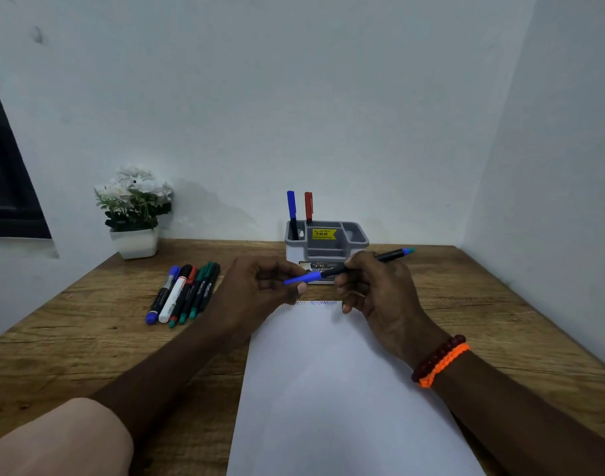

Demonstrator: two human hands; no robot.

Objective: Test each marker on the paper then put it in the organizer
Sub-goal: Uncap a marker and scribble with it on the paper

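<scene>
Head view, only one. Marker (349, 266) sits mid-frame, held level above the top edge of the paper (328, 372), just in front of the organizer (327, 242). Right hand (376, 286) grip is closed around the black barrel. Left hand (260, 286) grip pinches the blue cap (303, 278) at the marker's left end. Whether the cap is seated or coming off: cannot tell. Teal-tipped tail pokes out upper right of the right hand.

Paper's top edge carries red and blue zigzag (320, 303) test marks. Organizer's left slot holds a blue pen (292, 211) and a red pen (308, 207), upright. Six more markers (182, 293) lie side by side on the worktop (88, 338), left of centre. Flower pot (134, 214) upper left, against the wall.

Handling, my read: marker is light, rigid plastic, smooth barrel, so slight slip risk. Not fragile. Cap is likely a snap fit: hold the barrel mid-length, pull or push the cap straight along the axis. For dropping in the organizer, grip near the upper end and lower it vertically into a slot.
</scene>
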